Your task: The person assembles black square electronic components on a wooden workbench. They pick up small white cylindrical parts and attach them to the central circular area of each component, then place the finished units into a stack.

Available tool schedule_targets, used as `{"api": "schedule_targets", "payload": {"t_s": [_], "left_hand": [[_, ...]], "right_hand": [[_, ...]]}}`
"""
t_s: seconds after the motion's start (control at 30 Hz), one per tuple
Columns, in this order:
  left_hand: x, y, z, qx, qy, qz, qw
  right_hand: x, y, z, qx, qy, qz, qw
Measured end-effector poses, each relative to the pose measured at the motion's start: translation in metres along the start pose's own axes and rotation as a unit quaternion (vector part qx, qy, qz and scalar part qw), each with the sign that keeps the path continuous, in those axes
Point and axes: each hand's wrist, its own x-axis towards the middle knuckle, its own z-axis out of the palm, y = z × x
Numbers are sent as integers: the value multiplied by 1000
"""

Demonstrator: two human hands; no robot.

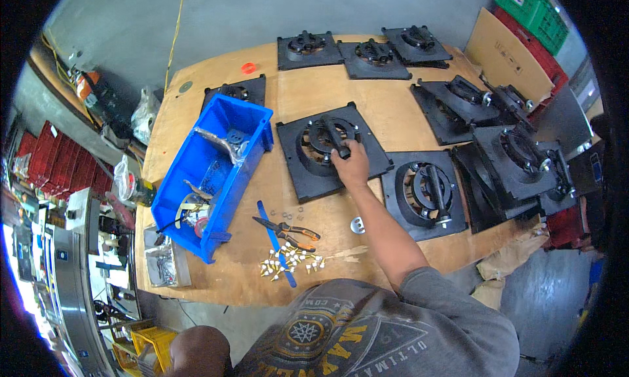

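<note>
My right hand (352,164) is closed around the near end of a black tube (333,136) that runs across a round ring. The ring sits in a raised collar on a black square plate (303,183), which looks like a gas burner unit and lies flat mid-table. Just right of my wrist is a second such burner unit (426,193), its tube pointing toward me. Orange-and-black pliers (288,231) lie nearer me, over a blue strip (270,227). Several small brass fittings with white ends (288,262) are scattered beside them. My left hand is outside the picture.
A long blue bin (229,213) with loose parts and bags stands on the left of the wooden table (301,92). More burner units (373,57) line the back, and others (514,160) are stacked at the right. A small parts box (167,262) sits at the front left corner.
</note>
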Motion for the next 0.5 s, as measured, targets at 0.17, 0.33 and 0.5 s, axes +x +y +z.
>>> {"api": "schedule_targets", "payload": {"t_s": [0.17,0.33,0.5], "left_hand": [[-142,-72,-64,516,42,-615,594],[-336,-92,-74,567,-93,-719,390],[-361,-114,-67,610,-121,-680,388]], "right_hand": [[8,-4,-5,3,-41,-4,999],[-1,-40,15,-25,-226,3,974],[-6,-36,17,-3,-230,23,973]]}}
